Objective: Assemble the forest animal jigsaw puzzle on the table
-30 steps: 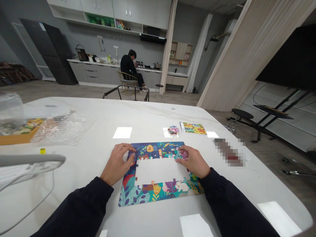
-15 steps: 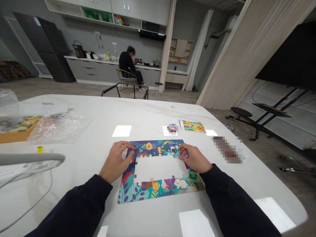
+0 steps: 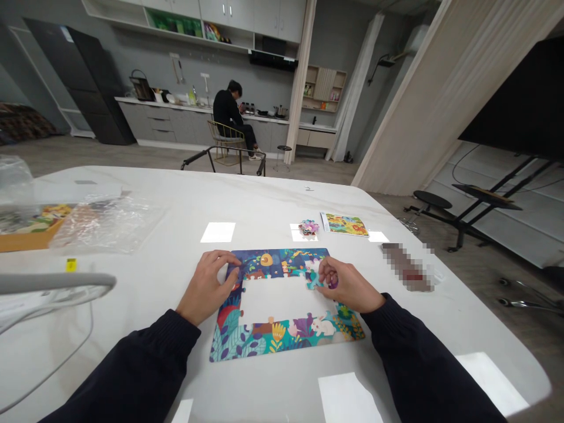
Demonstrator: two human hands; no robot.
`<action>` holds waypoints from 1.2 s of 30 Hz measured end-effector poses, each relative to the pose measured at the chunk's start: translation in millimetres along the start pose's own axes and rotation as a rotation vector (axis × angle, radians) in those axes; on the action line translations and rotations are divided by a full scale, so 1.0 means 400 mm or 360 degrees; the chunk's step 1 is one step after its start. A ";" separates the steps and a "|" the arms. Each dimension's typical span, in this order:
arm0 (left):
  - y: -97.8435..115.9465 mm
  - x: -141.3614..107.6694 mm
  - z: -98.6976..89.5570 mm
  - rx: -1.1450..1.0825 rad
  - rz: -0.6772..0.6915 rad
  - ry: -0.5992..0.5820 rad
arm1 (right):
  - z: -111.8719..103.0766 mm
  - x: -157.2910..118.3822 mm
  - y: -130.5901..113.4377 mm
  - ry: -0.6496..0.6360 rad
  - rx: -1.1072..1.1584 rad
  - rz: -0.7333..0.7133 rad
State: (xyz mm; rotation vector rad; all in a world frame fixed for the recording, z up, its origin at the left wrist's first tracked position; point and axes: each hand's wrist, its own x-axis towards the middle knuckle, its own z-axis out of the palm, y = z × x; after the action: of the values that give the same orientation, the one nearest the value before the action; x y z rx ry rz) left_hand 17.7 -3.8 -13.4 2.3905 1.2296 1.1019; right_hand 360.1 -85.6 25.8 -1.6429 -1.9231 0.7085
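Note:
On the white table lies a colourful jigsaw puzzle, a rectangular frame of joined pieces around a bare middle. My left hand rests over its upper left edge, fingers apart and thumb spread, holding nothing. At the upper right side my right hand hovers, fingers bent and the thumb tip apart from them. Just left of those fingertips a teal and white puzzle piece lies against the inner edge of the frame; the fingers seem clear of it. The right hand covers part of the frame's right side.
Behind the puzzle are a small pile of loose pieces and a picture card. An orange box and clear plastic bag lie left, near a grey bar. A blurred item lies right. A person sits far back.
A dark gap in the upper right of the frame now shows the teal and white piece. My right thumb has moved down, away from the fingers. My left hand has stayed in place.

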 end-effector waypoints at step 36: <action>0.006 0.000 -0.003 -0.0003 -0.0036 -0.0030 | 0.048 0.002 -0.018 -0.0037 -0.0288 -0.0271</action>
State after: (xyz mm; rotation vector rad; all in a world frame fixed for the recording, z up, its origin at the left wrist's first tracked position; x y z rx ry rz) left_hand 18.2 -5.6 -11.4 2.3745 1.2456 1.0709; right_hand 341.8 -87.0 16.5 -1.5551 -2.1679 0.5007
